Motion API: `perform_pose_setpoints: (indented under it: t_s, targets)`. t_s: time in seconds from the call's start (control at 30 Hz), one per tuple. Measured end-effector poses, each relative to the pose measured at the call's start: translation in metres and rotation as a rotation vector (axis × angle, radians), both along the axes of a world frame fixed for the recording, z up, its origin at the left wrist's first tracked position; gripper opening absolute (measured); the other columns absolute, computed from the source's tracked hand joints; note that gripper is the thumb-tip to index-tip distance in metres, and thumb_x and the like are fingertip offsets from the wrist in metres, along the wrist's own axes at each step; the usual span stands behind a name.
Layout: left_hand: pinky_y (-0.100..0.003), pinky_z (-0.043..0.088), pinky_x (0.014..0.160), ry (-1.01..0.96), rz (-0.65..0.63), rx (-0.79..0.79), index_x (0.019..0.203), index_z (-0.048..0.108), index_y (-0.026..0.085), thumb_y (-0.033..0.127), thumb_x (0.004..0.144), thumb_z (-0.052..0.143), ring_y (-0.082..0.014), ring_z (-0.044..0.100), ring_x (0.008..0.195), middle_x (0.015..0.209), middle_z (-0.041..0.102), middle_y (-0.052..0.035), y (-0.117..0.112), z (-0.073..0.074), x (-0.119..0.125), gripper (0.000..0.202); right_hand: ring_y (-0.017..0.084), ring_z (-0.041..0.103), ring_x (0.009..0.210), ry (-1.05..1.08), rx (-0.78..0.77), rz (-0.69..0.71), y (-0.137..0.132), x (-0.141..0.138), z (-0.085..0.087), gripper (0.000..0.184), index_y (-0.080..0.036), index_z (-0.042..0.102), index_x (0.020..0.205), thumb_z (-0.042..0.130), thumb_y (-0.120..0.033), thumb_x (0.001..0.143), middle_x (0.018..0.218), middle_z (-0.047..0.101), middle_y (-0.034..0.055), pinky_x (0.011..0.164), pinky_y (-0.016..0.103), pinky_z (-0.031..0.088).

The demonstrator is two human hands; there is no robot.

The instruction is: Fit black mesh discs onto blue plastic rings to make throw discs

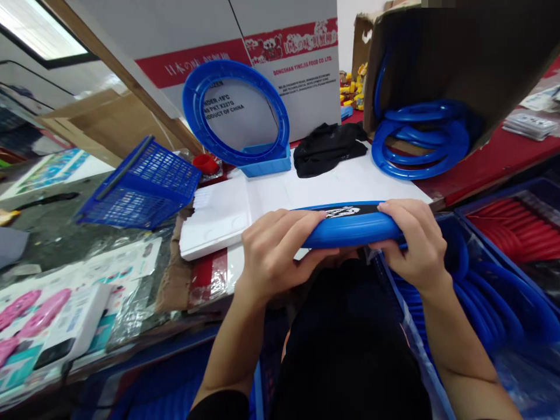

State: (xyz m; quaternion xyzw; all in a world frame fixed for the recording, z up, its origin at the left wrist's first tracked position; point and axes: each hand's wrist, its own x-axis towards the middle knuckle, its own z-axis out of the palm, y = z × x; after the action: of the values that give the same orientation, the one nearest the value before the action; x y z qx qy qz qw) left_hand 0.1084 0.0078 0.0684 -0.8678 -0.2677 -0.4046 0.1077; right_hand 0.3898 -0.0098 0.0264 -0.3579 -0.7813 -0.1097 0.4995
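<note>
Near the front edge of the white work surface, I hold a blue plastic ring (354,232) almost edge-on. A strip of black with a white print shows along its upper side; what this strip belongs to is unclear. My left hand (277,251) is closed on the ring's left end, fingers over the top and thumb below. My right hand (415,242) grips the right end in the same way. Beyond them, another blue ring (195,116) stands upright in a light-blue tray (266,167), leaning towards the printed carton. A crumpled black cloth (328,149) lies beside the tray.
A tilted cardboard box (490,64) at the right holds several blue rings (420,169). A white foam block (219,219) and a blue basket (144,184) are on the left. Crates of blue rings (494,297) and red parts (520,224) stand at lower right.
</note>
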Motion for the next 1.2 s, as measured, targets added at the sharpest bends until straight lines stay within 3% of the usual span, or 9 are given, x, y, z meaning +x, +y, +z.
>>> perform_pose_setpoints:
  t_s: [0.17,0.3,0.47,0.57,0.63,0.73,0.9,1.03,1.2]
  targets:
    - [-0.042,0.059,0.081,-0.152,0.093,0.068,0.135,0.07,0.026,0.051,0.09,0.084,-0.0298,0.077,0.091,0.108,0.081,-0.0092,0.004,-0.017,-0.002,0.054,0.035,0.071,0.115,0.046,0.065,-0.081,0.005,-0.023,-0.002,0.051,-0.027,0.055,0.153,0.066,-0.043,0.106,0.125,0.075,0.0134,0.102,0.056,0.056]
    - [-0.043,0.06,0.081,-0.202,0.066,0.004,0.134,0.072,0.027,0.051,0.088,0.085,-0.0297,0.076,0.092,0.108,0.08,-0.0086,0.001,-0.023,-0.014,0.054,0.034,0.071,0.117,0.024,0.044,-0.065,0.003,-0.029,0.003,0.052,-0.029,0.055,0.153,0.068,-0.044,0.105,0.127,0.074,0.0118,0.105,0.056,0.055]
    - [-0.045,0.062,0.082,-0.438,-0.069,-0.142,0.128,0.074,0.026,0.059,0.095,0.075,-0.0295,0.075,0.094,0.104,0.079,-0.0094,0.016,-0.057,-0.044,0.046,0.038,0.065,0.135,0.179,-0.046,-0.028,0.019,-0.002,-0.011,0.063,-0.028,0.054,0.155,0.077,-0.044,0.098,0.143,0.069,0.0145,0.115,0.061,0.052]
    - [-0.051,0.062,0.095,-0.545,-0.089,-0.224,0.131,0.072,0.025,0.058,0.099,0.067,-0.0329,0.075,0.11,0.117,0.078,-0.0128,0.032,-0.073,-0.064,0.046,0.036,0.068,0.132,0.269,-0.148,0.032,0.032,0.013,-0.027,0.056,-0.026,0.06,0.15,0.076,-0.038,0.098,0.14,0.071,0.0142,0.113,0.059,0.056]
    - [-0.054,0.059,0.105,-0.517,-0.021,-0.238,0.139,0.068,0.024,0.049,0.1,0.07,-0.0352,0.072,0.125,0.134,0.073,-0.0158,0.033,-0.07,-0.068,0.047,0.035,0.069,0.131,0.274,-0.186,0.06,0.036,0.015,-0.035,0.051,-0.026,0.063,0.146,0.077,-0.034,0.098,0.138,0.073,0.014,0.113,0.059,0.056]
    - [-0.058,0.055,0.112,-0.33,0.029,-0.141,0.148,0.063,0.027,0.042,0.095,0.077,-0.0363,0.069,0.132,0.141,0.071,-0.0155,0.02,-0.049,-0.056,0.057,0.036,0.067,0.133,0.257,-0.159,0.077,0.035,0.006,-0.037,0.05,-0.026,0.064,0.146,0.077,-0.032,0.098,0.14,0.072,0.0146,0.117,0.063,0.054]
    - [-0.048,0.059,0.099,-0.009,0.038,-0.056,0.148,0.064,0.027,0.04,0.09,0.086,-0.0311,0.077,0.109,0.121,0.081,-0.0105,0.0,-0.019,-0.029,0.064,0.037,0.067,0.133,0.177,-0.14,0.156,0.025,0.001,-0.027,0.054,-0.028,0.06,0.148,0.077,-0.032,0.098,0.143,0.07,0.0154,0.115,0.065,0.054]
    - [-0.043,0.061,0.09,-0.035,-0.021,-0.062,0.136,0.07,0.026,0.037,0.089,0.085,-0.0288,0.078,0.098,0.113,0.083,-0.0089,0.005,-0.02,-0.03,0.051,0.036,0.07,0.126,0.043,-0.153,0.235,0.018,0.003,-0.02,0.063,-0.028,0.058,0.149,0.084,-0.042,0.093,0.14,0.072,0.0155,0.107,0.061,0.058]
    - [-0.042,0.059,0.087,-0.141,0.054,-0.049,0.13,0.072,0.026,0.037,0.088,0.084,-0.0287,0.078,0.097,0.11,0.082,-0.008,0.007,-0.024,-0.024,0.046,0.034,0.071,0.112,0.159,-0.036,0.067,0.016,-0.016,-0.02,0.05,-0.026,0.065,0.141,0.081,-0.036,0.095,0.121,0.074,0.013,0.1,0.056,0.059]
